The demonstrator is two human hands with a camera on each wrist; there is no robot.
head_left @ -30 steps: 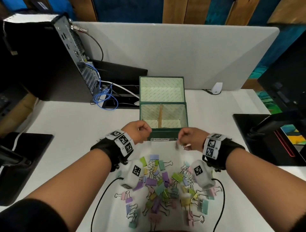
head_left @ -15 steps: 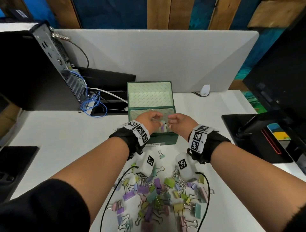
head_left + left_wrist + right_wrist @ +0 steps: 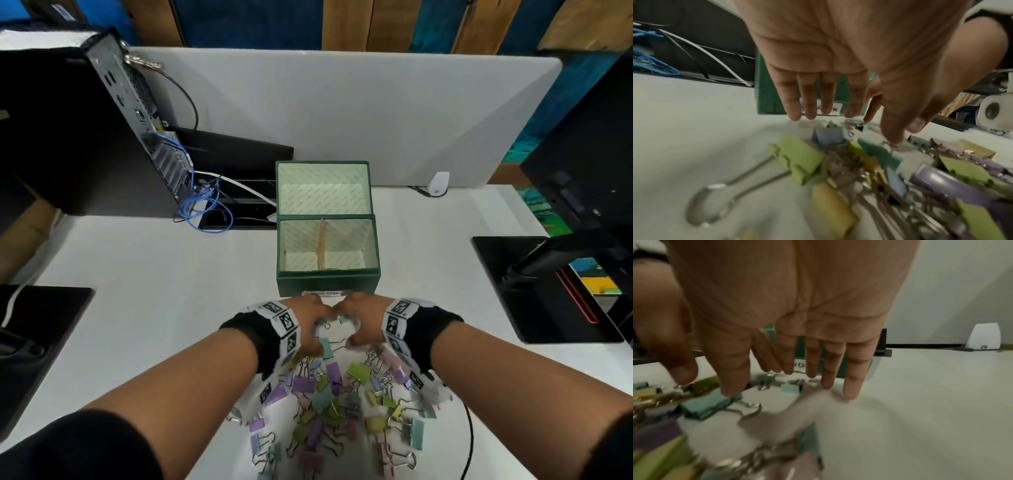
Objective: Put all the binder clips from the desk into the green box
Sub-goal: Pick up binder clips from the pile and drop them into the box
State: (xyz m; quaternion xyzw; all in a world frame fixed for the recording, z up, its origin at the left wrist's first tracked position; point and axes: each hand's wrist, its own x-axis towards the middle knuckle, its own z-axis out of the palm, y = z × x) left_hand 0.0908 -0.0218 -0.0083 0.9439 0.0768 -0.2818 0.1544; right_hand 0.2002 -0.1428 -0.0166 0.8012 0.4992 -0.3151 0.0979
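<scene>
While the head view looks down, the left hand (image 3: 310,322) and right hand (image 3: 359,320) meet just short of the green box (image 3: 329,281), the binder clips (image 3: 329,387) heaped on the bench (image 3: 154,291) nearer the person than the fingers. From the left wrist, the fingers (image 3: 809,97) hang straight and empty, clips below and nearer than the tips, the box front beyond. From the right wrist, that hand (image 3: 797,337) is likewise spread and empty, a teal clip (image 3: 705,407) under its thumb.

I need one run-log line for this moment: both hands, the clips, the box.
left hand: open, over clips | right hand: open, over clips | binder clips: piled on desk | green box: lid open, no clips seen inside
</scene>
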